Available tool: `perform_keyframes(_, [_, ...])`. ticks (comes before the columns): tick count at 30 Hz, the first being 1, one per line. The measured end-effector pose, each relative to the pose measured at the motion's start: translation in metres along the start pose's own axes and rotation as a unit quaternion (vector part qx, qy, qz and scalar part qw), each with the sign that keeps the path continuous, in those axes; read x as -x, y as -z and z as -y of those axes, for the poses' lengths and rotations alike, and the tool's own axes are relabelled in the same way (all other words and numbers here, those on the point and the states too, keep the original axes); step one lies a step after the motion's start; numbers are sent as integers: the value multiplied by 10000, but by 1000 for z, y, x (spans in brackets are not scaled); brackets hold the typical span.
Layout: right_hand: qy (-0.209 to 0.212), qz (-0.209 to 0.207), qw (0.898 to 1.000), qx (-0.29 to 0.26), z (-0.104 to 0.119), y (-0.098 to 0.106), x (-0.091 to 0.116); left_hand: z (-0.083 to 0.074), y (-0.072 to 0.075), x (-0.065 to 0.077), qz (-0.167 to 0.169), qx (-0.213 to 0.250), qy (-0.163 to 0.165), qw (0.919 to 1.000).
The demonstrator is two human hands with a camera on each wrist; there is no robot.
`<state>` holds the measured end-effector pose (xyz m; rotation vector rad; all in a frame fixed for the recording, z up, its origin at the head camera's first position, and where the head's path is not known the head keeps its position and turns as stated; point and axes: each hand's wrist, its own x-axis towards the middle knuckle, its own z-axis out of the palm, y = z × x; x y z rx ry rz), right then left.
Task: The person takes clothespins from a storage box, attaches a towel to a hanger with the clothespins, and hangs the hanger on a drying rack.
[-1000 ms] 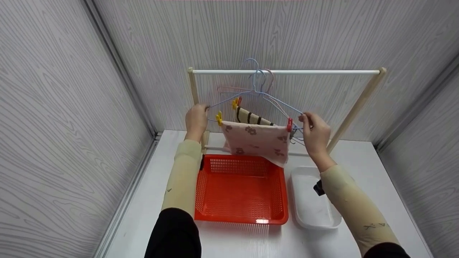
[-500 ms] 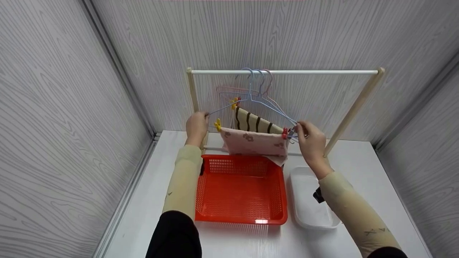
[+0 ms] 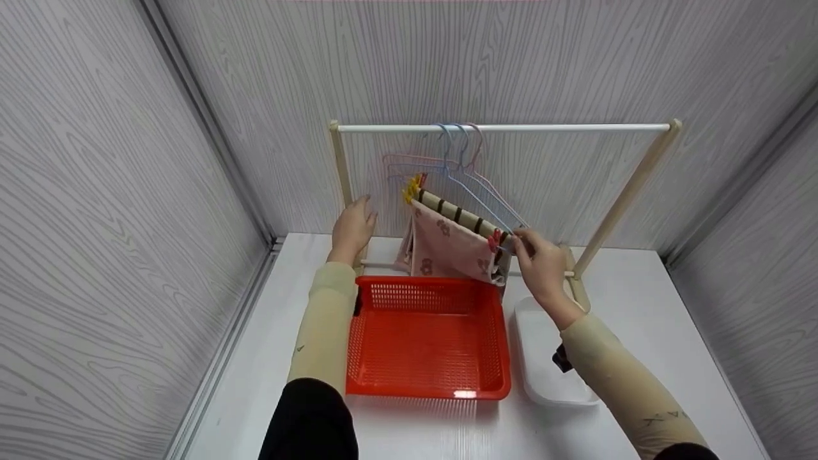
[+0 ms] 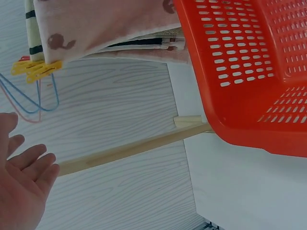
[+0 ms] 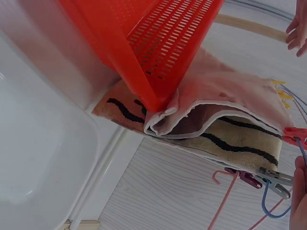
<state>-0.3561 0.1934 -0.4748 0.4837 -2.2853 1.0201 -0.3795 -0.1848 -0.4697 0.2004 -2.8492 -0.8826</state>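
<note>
A pink floral towel (image 3: 441, 236) hangs from a blue clothes hanger (image 3: 482, 203). A yellow clothespin (image 4: 43, 72) and a red clothespin (image 3: 494, 240) fix its corners. Behind it is a beige towel with dark stripes (image 3: 470, 220), clipped to another hanger. My left hand (image 3: 353, 227), fingers spread and holding nothing, is beside the rack's left post, apart from the hanger. My right hand (image 3: 540, 262) pinches the blue hanger's right end; in the right wrist view only part of that hand shows at the edge. All hanger hooks sit over the white rail (image 3: 562, 128).
A red plastic basket (image 3: 428, 390) stands in front of the rack, below the towels. To its right is a white tray (image 3: 549, 364), partly under my right forearm. Wooden posts (image 3: 629, 195) bear the rail. Grey wood-patterned walls enclose the sides and back.
The front hanger's hook came down onto the rail. My left hand let go of the hanger, whose left end swung back. My right hand moved left and down, still holding the other end.
</note>
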Motion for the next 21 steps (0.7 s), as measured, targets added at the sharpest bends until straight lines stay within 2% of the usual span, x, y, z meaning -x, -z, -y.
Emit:
perform_keyframes(6, [-162,311,9993,-160,-3,-5,4,10,-5,8,168,14,3,9999])
perform_keyframes(12, [-450,772,9960,4,-3,-5,9,21,-14,17,371,28,-31,9993])
perform_keyframes(21, [-321,1131,9925,334,-15,-1,26,33,-22,34,893,-198,-335,9952])
